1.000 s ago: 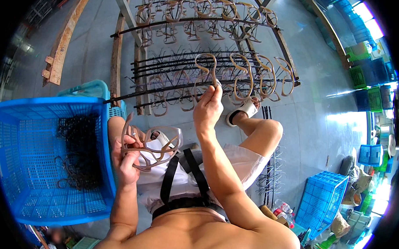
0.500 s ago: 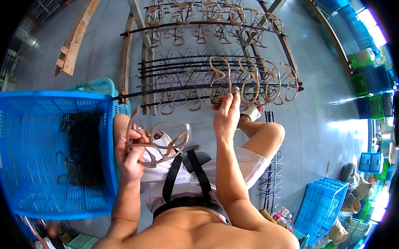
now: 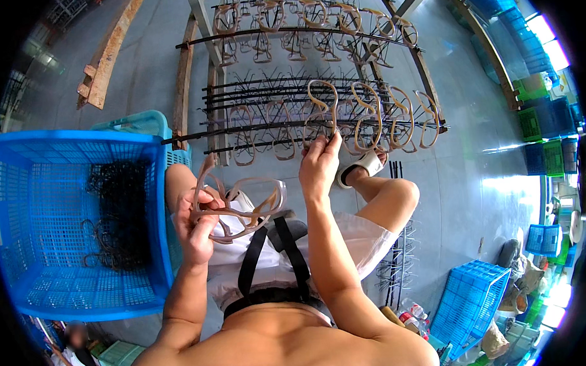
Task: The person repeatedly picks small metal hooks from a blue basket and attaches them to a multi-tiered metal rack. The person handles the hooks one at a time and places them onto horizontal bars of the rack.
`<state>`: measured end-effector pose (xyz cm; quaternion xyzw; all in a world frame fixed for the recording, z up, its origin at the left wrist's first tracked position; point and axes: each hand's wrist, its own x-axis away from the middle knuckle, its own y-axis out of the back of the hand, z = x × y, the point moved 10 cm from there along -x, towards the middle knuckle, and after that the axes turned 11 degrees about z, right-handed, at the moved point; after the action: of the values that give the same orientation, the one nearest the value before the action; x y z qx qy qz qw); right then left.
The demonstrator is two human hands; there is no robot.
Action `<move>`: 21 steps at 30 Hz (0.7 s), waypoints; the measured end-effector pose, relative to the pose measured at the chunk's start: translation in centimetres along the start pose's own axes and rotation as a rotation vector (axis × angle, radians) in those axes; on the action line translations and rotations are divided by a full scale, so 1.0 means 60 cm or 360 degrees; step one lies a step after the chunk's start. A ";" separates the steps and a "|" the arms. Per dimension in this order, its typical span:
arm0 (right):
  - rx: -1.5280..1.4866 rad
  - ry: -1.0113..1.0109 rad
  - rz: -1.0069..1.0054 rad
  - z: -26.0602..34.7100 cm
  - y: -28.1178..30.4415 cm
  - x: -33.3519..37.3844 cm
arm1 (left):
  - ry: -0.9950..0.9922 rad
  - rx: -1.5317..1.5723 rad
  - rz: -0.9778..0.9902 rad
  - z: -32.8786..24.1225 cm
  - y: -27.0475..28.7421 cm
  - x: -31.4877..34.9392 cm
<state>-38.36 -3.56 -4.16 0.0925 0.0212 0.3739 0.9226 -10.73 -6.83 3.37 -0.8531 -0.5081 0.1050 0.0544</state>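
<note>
My left hand (image 3: 196, 230) is closed around several loose pinkish-beige eyeglass frames (image 3: 282, 195), held over my lap beside the large blue crate. Stretched forward, my right hand (image 3: 319, 169) pinches the lower part of a tan eyeglass frame (image 3: 335, 103) at the nearest black rod (image 3: 239, 129) of the rack. My fingers partly hide where that frame meets the rod. To its right, more tan eyeglass frames (image 3: 379, 115) hang upright along the same rod. Further ones hang on the rods behind.
At my left, a blue plastic crate (image 3: 65, 137) holds a tangle of thin black pieces (image 3: 123, 215). The rack's wooden posts (image 3: 185, 90) rise ahead. Another blue crate (image 3: 471, 306) and plastic bottles (image 3: 414, 317) are at the lower right. Rods with wire hooks (image 3: 394, 270) lie beside my right leg.
My right hand has shifted slightly left and its fingertips have come down a little at the rod. My left hand and its eyeglass frames have moved slightly right.
</note>
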 end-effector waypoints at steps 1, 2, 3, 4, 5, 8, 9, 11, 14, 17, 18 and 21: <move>0.0152 0.0023 -0.0008 0.015 0.002 0.002 | 0.0060 0.0001 0.0003 0.003 0.003 0.002; 0.0269 0.0011 -0.0008 0.015 0.000 0.003 | 0.0099 0.0001 -0.0012 0.008 0.008 0.005; 0.0387 0.0005 -0.0013 0.020 -0.003 0.005 | 0.0132 0.0005 -0.0024 0.013 0.013 0.007; 0.0506 -0.0002 -0.0017 0.026 -0.006 0.008 | 0.0166 0.0008 -0.0035 0.019 0.015 0.008; 0.0417 -0.0068 0.0038 0.023 -0.015 0.011 | 0.0197 0.0038 -0.0079 0.025 0.017 0.010; 0.0398 -0.0075 0.0007 0.029 -0.013 0.011 | 0.0158 0.0079 -0.0080 0.019 0.013 0.010; 0.0372 -0.0070 0.0009 0.032 -0.011 0.010 | 0.0140 0.0098 -0.0083 0.017 0.012 0.010; 0.0294 -0.0068 0.0028 0.028 -0.008 0.006 | 0.0130 0.0099 -0.0076 0.017 0.015 0.011; 0.0048 -0.0062 0.0087 0.015 0.001 -0.004 | 0.0146 0.0059 -0.0044 0.018 0.016 0.011; -0.0248 -0.0031 0.0162 0.016 0.004 -0.011 | 0.0154 0.0031 -0.0027 0.016 0.014 0.009; -0.0268 -0.0036 0.0170 0.017 0.002 -0.012 | 0.0145 0.0027 -0.0019 0.014 0.011 0.006; -0.0416 -0.0129 0.0263 0.020 -0.004 -0.010 | 0.0102 0.0024 -0.0005 0.013 0.010 0.003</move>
<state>-38.48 -4.31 -3.01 -0.0118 -0.0726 0.4441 0.8930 -10.29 -6.99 2.49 -0.8549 -0.5065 0.0814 0.0771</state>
